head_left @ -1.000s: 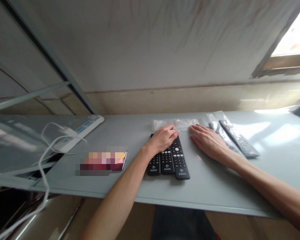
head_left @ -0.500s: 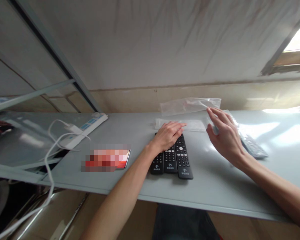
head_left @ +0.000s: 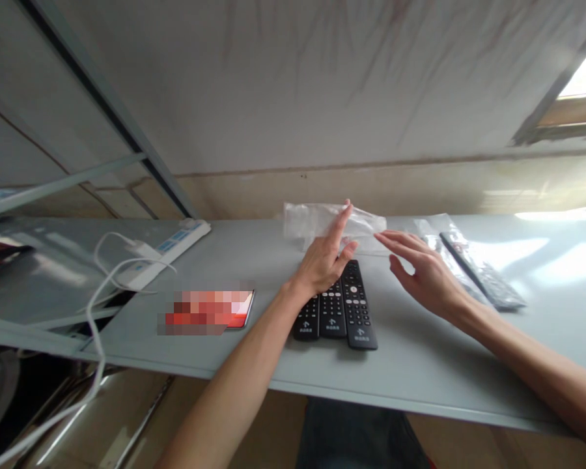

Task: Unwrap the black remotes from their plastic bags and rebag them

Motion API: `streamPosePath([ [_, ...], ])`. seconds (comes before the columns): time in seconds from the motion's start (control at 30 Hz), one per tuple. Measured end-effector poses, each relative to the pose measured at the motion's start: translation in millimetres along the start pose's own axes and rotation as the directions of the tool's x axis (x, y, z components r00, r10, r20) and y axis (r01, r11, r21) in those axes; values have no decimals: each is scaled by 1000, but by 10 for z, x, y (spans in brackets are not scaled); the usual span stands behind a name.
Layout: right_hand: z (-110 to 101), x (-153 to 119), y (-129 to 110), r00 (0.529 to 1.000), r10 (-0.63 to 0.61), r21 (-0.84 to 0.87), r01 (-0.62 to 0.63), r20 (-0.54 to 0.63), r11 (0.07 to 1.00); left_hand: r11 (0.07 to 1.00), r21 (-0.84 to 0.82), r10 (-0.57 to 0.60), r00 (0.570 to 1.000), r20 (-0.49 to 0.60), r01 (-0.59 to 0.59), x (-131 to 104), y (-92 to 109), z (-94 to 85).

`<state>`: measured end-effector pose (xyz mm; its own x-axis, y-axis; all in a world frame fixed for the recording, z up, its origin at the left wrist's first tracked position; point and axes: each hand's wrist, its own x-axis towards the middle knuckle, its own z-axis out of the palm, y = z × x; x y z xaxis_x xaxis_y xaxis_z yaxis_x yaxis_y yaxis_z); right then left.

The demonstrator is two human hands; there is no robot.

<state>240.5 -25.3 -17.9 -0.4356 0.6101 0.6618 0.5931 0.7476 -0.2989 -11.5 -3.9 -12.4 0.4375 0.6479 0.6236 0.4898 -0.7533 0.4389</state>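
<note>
Three black remote controls (head_left: 357, 312) lie side by side on the grey table. My left hand (head_left: 322, 264) is over their upper ends and hides them, fingers stretched forward and thumb apart. A clear plastic bag (head_left: 300, 220) is just beyond my left hand, partly behind its fingers. My right hand (head_left: 422, 270) is to the right of the remotes, fingers extended and thumb apart. Its fingertips are close to the bag's right end; whether they touch it I cannot tell. Under the bag, another flat clear wrapper partly shows.
Right of my right hand, a dark remote in clear wrapping (head_left: 488, 277) lies on the table. A phone with a blurred screen (head_left: 241, 309) is at the left, near a white power strip (head_left: 176, 247) with a white cable (head_left: 95, 326). Metal frame bars stand at the left.
The clear bag has moved left and lower, from near my right fingertips to behind my left hand. My left fingers have lifted and spread. My right hand has shifted left and slightly down.
</note>
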Motion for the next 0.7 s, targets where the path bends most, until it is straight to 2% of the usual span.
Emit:
streamPosePath([
  [0.13,78,-49,-43,988,33,154,-57,153,987,988,150,59,973,-225,-25,15,28,-40],
  [0.23,85,-52,-84,986,83,183,-109,142,977,956,294,116,920,-375,0,11,36,-98],
  [0.3,69,-42,-103,988,110,193,-129,109,973,933,360,157,894,-419,5,0,17,-127],
  [0.37,52,-36,-113,989,130,206,-143,73,968,924,382,191,888,-418,-19,-13,-11,-144],
  [0.47,50,-44,-108,988,150,231,-155,42,960,928,369,202,905,-374,-54,-27,-42,-162],
  [0.6,77,-57,-88,989,145,287,-147,29,947,927,375,73,967,-243,24,-33,-29,-190],
  [0.7,88,-49,-83,992,127,317,-125,14,940,921,381,-22,986,-163,84,-28,-8,-196],
])
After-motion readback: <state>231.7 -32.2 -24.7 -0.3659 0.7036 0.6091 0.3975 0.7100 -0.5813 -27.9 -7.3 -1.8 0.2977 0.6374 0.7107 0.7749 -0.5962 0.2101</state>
